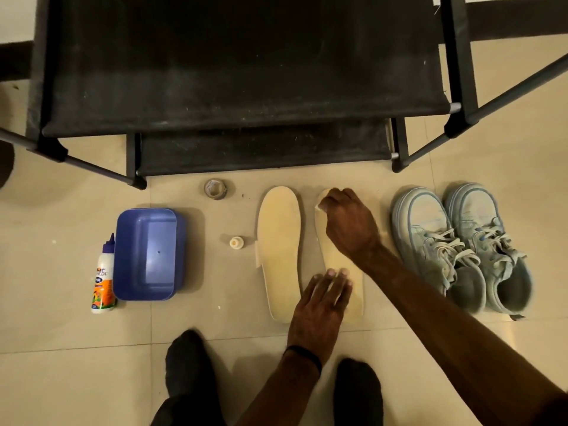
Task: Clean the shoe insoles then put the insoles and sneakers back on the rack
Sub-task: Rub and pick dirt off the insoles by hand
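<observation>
Blue plastic tub sits on the tiled floor w/ a white-and-orange glue bottle touching its left side. Right of it: small cream cap, then two cream foam insoles flat, side by side. Left hand presses the right insole's heel end, fingers straight. Right hand grips a white cloth at its toe end. Pale blue sneakers far right. Black fabric rack behind.

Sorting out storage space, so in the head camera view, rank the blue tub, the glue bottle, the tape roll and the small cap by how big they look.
Largest to smallest, all lying on the floor at similar distance from the camera:
1. blue tub
2. glue bottle
3. tape roll
4. small cap
</observation>
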